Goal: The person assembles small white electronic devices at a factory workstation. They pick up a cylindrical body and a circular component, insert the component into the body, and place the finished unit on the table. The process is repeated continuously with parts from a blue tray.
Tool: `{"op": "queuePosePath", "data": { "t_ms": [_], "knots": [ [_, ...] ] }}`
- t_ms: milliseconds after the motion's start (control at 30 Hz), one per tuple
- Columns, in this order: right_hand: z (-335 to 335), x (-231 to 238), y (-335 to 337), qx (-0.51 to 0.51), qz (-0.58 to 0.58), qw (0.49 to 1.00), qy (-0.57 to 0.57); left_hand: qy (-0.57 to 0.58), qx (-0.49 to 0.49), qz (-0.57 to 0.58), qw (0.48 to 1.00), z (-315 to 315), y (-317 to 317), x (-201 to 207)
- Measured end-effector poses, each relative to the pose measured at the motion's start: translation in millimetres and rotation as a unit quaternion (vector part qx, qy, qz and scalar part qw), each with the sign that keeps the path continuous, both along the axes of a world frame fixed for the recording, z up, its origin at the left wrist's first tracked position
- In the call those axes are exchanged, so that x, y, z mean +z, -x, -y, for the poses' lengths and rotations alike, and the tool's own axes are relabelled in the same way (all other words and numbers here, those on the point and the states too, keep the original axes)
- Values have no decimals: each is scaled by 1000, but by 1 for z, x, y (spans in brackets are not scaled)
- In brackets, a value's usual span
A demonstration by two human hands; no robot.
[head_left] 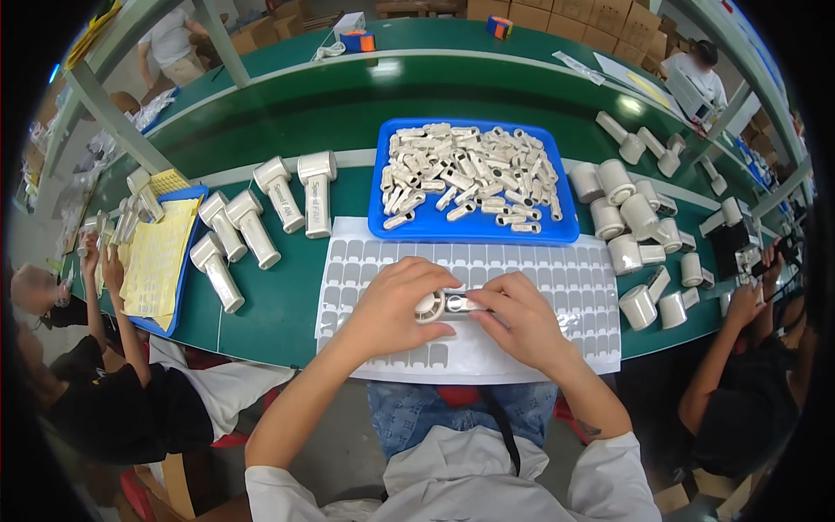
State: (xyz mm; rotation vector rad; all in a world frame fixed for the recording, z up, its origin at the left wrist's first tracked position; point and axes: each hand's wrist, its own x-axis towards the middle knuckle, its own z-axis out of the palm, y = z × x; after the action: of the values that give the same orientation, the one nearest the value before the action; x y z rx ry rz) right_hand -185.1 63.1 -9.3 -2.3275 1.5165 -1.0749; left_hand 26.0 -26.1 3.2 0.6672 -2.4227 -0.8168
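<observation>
cardboard boxes (622, 26) stand stacked at the upper right of the frame, beyond a curved green workbench (283, 304) that sweeps across the view. at upper centre sits a blue tray (563, 224) heaped with small white parts (474, 170); below it lies a sheet of grey stickers (370, 252). white fans (283, 196) rest at left of centre, and white fan bodies (624, 252) cluster at right. one co-worker (130, 391) sits at the lower left, another (748, 374) at the lower right.

at the centre, over the sheet, is a white handheld fan (429, 307), lying crosswise between both hands. the left hand (396, 304) curls round its circular head in a wide c, thumb below and fingers above. the right hand (522, 322) is nearly closed, thumb and fingertips pinching the handle end; what lies under those tips is hidden.

it looks light and stiff, its smooth shell probably a little slippery. the rim of the head and the handle's sides seem the sound holds; pressing on the slotted face looks riskier.
</observation>
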Motion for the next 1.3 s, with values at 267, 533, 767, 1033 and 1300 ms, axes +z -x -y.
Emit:
{"op": "queuePosePath", "data": {
  "t_ms": [267, 533, 767, 1033, 1300],
  "knots": [
    [4, 5, -5, -15, 12, 999, -32, -19, 12, -22, 1000, 0, 5, -18],
    [-1, 9, -20, -56, -64, 996, -30, -7, 14, -65, 998, -3, 2, -29],
    [-7, 13, -41, -88, -244, 966, 14, 24, 3, -54, 998, -1, -4, -31],
    [1, 4, 8, 46, 115, 970, -209, 204, 72, -84, 973, -32, 2, -37],
    [-19, -21, 11, 96, -2, 987, -132, 80, 103, 75, 989, -60, 17, -17]
  ]
}}
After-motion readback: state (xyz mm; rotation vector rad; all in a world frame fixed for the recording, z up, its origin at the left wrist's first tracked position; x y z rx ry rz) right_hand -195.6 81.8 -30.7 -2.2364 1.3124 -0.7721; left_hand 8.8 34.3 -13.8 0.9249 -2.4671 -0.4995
